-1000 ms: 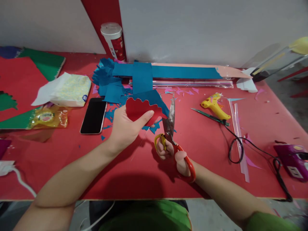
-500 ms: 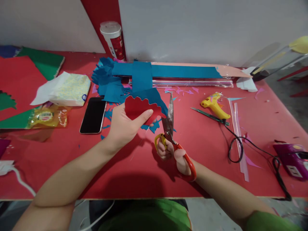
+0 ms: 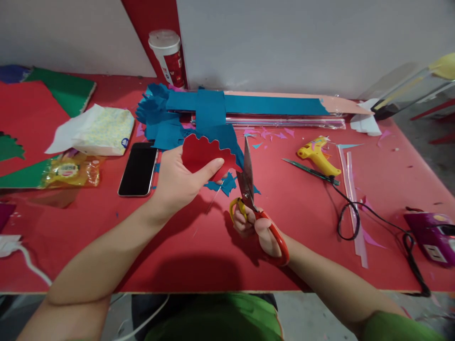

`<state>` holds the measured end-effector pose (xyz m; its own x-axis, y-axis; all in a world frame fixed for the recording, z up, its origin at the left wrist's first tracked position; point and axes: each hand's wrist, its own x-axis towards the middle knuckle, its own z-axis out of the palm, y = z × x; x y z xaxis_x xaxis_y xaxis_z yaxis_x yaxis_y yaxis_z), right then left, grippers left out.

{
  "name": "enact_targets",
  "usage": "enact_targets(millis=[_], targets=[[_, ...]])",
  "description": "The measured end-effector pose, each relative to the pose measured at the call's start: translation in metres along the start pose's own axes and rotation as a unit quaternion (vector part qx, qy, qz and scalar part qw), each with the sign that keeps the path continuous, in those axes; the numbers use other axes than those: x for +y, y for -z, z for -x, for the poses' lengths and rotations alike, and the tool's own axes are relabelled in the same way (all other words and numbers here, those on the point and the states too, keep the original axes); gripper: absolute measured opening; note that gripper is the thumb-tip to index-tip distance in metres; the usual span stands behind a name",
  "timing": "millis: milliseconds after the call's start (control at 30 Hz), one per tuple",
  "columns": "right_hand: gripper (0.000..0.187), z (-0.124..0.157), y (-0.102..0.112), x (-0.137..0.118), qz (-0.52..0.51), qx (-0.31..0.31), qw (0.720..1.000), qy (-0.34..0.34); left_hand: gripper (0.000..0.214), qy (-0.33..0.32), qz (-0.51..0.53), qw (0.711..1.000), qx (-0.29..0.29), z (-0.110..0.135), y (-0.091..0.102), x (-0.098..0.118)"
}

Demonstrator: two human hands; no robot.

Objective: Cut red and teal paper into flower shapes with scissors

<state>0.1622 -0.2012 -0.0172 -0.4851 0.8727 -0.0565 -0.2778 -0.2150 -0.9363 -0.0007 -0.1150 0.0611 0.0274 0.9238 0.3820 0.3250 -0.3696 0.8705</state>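
A red piece of paper (image 3: 204, 152) with a scalloped upper edge is pinched in my left hand (image 3: 177, 182), the thumb lying across its face. Blue paper (image 3: 230, 136) shows directly behind the red piece; I cannot tell whether it is held with it. My right hand (image 3: 266, 234) grips scissors (image 3: 248, 187) with one red and one yellow handle loop. Their blades point away from me, at the right edge of the papers. Blue offcuts (image 3: 227, 183) lie on the table beneath my left hand.
A phone (image 3: 138, 169) and a tissue pack (image 3: 106, 130) lie left. Blue strips (image 3: 273, 104) and a lidded cup (image 3: 167, 57) are at the back. To the right are a yellow glue gun (image 3: 322, 154), a green pointed tool (image 3: 309, 170) and a purple power socket box (image 3: 432, 239).
My left hand and the red paper have shifted slightly left and up. The scissors have tilted a little to the left, still at the papers' right edge.
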Motion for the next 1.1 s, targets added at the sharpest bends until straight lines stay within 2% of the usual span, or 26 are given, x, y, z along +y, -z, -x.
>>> enact_targets(millis=[133,433,633,833,1100], targets=[[0.059,-0.001,0.001,0.001,-0.001,0.006,1.0,-0.007,0.014,-0.019,-0.04,0.999,-0.015,-0.003,0.002,0.0],[0.057,-0.001,0.0,-0.002,-0.012,0.004,1.0,-0.007,0.017,-0.024,-0.033,0.999,-0.014,-0.006,0.004,-0.002],[0.059,-0.002,0.0,-0.004,-0.011,0.01,0.999,-0.032,0.016,-0.028,-0.012,0.999,-0.021,-0.007,0.006,-0.001],[0.056,-0.001,-0.001,0.001,-0.039,0.027,0.999,-0.015,0.013,-0.037,0.003,0.998,-0.042,-0.008,0.007,-0.001],[0.056,0.002,-0.001,-0.002,0.095,0.068,0.993,-0.006,0.015,-0.054,-0.006,0.998,-0.026,-0.011,0.009,0.001]])
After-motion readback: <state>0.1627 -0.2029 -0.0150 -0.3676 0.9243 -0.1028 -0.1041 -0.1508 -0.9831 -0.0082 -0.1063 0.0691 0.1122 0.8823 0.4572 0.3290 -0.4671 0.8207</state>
